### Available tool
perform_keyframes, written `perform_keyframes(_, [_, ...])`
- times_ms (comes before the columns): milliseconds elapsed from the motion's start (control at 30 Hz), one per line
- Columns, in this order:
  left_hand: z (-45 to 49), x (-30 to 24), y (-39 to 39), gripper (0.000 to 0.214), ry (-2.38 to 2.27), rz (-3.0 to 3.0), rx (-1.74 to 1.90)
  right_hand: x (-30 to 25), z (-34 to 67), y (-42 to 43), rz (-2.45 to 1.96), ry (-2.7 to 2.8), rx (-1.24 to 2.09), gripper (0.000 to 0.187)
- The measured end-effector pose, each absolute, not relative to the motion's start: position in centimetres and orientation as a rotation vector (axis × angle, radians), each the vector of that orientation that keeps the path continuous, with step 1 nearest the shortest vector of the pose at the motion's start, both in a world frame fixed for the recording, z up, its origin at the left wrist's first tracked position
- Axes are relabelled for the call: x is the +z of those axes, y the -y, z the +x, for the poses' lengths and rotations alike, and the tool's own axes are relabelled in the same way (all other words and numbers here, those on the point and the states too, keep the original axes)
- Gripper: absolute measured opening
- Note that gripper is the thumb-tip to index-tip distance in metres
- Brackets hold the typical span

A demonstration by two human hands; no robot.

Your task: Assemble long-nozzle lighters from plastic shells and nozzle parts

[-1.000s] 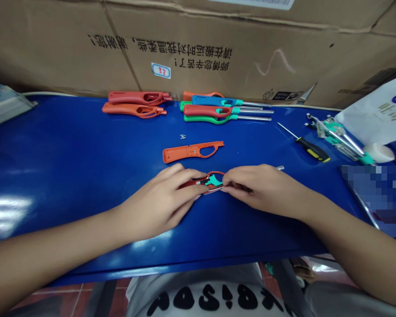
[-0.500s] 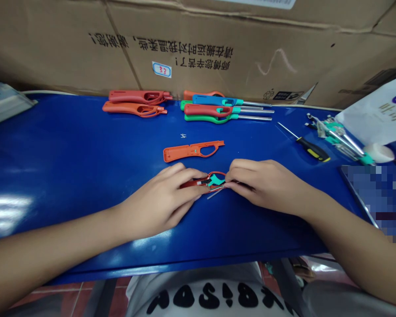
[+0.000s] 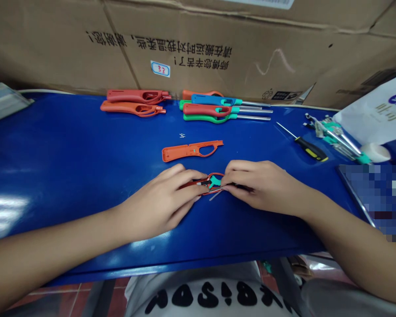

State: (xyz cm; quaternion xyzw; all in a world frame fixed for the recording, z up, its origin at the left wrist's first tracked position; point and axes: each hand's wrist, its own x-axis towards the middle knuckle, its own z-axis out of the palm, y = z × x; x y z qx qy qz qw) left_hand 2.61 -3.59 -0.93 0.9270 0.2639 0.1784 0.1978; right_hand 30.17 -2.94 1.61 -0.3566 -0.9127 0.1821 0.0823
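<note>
In my left hand [image 3: 165, 202] is one half of an orange lighter casing [image 3: 189, 184], its open side up, pinched between thumb and fingers on the table. Inside that half sit a green trigger [image 3: 214, 182] and a small black-and-white part [image 3: 203, 182]. My right hand [image 3: 254, 182] is closed at the casing's right end, its fingertips pressed together beside the trigger. A thin greyish strip [image 3: 214, 196] sticks out below those fingertips. What exactly they grip is hidden. Just beyond lies the other orange casing half [image 3: 180, 152], hollow side up.
Assembled lighters [image 3: 207, 110] and closed casings [image 3: 132, 108] line the back by a cardboard box [image 3: 198, 26]. To the right are a screwdriver [image 3: 310, 149], several metal-tubed green parts [image 3: 343, 136] and a white roll [image 3: 376, 152]. Tiny pins [image 3: 182, 135] lie mid-table.
My right fingertips have shifted slightly left over the trigger's end. The thin strip beneath them is now tilted more steeply. My left hand keeps its hold on the casing.
</note>
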Motion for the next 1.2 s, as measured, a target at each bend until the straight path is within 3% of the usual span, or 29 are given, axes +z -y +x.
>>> perform_keyframes(233, [2.8, -0.9, 3.6, 0.035, -0.745, 2.618, 0.503, 1.7, 29.8, 3.3, -1.032, 2.754, 0.489, 0.024])
perform_keyframes(633, [3.0, -0.9, 3.8, 0.035, -0.739, 2.616, 0.525, 1.0, 28.7, 3.6, -1.259, 2.667, 0.362, 0.017])
perform_keyframes(967, [2.6, -1.2, 3.5, 0.031, -0.681, 2.708, 0.570, 1.5, 30.1, 2.3, -1.131, 2.284, 0.604, 0.006])
perform_keyframes(1200, [2.6, -1.1, 3.3, 0.030, -0.657, 2.842, 0.608, 1.1, 31.1, 1.3, -1.469, 2.322, 0.267, 0.009])
